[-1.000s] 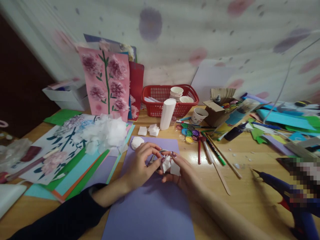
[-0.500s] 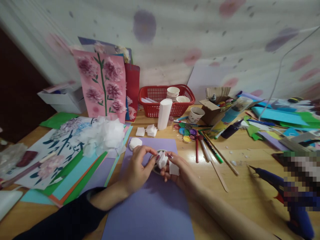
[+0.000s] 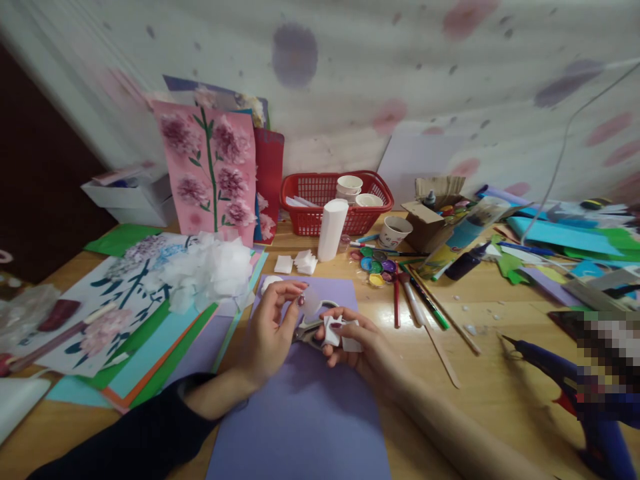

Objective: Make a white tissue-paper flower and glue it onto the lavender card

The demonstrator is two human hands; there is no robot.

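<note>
My left hand pinches a thin, see-through piece of tissue paper between thumb and forefinger. A small white folded tissue paper bundle is gripped in the fingers of my right hand, along with a second white paper piece. Under and between both hands lies a pair of scissors, its handle loops partly hidden by the fingers. The scissors rest on a purple sheet. Behind my left hand, a round white stack is partly covered.
White squares and a white roll stand before a red basket. Crumpled tissue lies left on coloured sheets. Paint pots, brushes and a hot glue gun are on the right.
My hands have drawn apart, the left one bringing a thin tissue piece off the white bundle that stays in my right hand. More of the scissors shows now. The view has shifted slightly.
</note>
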